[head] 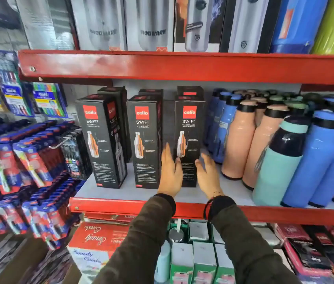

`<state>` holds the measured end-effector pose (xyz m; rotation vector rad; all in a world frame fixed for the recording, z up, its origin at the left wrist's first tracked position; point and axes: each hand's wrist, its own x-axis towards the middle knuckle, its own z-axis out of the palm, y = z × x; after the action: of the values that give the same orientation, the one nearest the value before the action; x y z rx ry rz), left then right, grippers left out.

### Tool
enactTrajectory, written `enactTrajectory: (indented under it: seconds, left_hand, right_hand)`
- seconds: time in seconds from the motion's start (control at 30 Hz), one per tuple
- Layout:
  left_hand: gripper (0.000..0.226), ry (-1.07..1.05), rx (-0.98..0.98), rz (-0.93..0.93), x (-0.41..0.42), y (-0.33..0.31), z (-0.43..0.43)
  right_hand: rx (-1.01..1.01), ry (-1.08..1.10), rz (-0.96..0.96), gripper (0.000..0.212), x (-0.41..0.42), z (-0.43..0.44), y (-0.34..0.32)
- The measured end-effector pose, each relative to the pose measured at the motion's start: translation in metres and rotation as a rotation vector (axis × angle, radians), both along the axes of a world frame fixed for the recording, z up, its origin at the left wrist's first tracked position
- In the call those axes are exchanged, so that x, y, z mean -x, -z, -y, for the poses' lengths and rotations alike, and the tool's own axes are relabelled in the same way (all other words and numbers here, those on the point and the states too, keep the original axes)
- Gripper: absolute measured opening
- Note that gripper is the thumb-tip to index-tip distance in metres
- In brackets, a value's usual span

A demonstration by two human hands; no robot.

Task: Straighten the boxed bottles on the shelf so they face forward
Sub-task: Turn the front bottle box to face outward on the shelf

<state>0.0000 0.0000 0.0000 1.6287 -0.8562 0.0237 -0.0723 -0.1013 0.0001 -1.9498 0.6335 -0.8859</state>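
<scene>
Three black "cello SWIFT" bottle boxes stand upright in a front row on the middle shelf, with more black boxes behind them. The left box is turned a little, showing its right side. The middle box and the right box face forward. My left hand lies flat against the lower left side of the right box, thumb on its front. My right hand is at the box's lower right corner, fingers spread. Neither hand is closed around the box.
Loose peach, blue and teal bottles crowd the shelf right of the boxes. Hanging toothbrush packs fill the left side. A red shelf edge runs above, carrying steel-bottle boxes. Cartons sit on the shelf below.
</scene>
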Motion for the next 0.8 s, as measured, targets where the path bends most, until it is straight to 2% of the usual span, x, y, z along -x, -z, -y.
enactTrajectory:
  seconds: [0.1, 0.23, 0.47, 0.6, 0.7, 0.8]
  left_hand:
    - [0.058, 0.052, -0.003, -0.134, -0.008, 0.001, 0.009]
    - [0.049, -0.022, 0.080, -0.217, -0.012, 0.003, 0.014]
    - [0.046, -0.029, 0.120, -0.216, -0.017, 0.007, 0.008]
    - [0.042, 0.020, 0.202, -0.254, -0.019, -0.001, 0.003]
    - [0.040, 0.058, 0.284, -0.304, -0.016, -0.011, 0.000]
    - [0.036, 0.085, 0.328, -0.372, -0.010, -0.019, -0.002]
  right_hand:
    - [-0.033, -0.032, 0.058, 0.035, -0.009, 0.007, 0.006]
    - [-0.032, 0.012, 0.084, 0.031, -0.015, 0.012, 0.018]
    - [-0.084, 0.058, 0.147, 0.036, -0.016, 0.010, 0.021]
    - [-0.117, -0.008, 0.182, 0.046, -0.005, 0.010, 0.006]
    - [-0.066, -0.037, 0.167, 0.064, 0.003, 0.004, -0.009]
    - [-0.012, -0.001, 0.187, 0.068, 0.002, 0.001, -0.018]
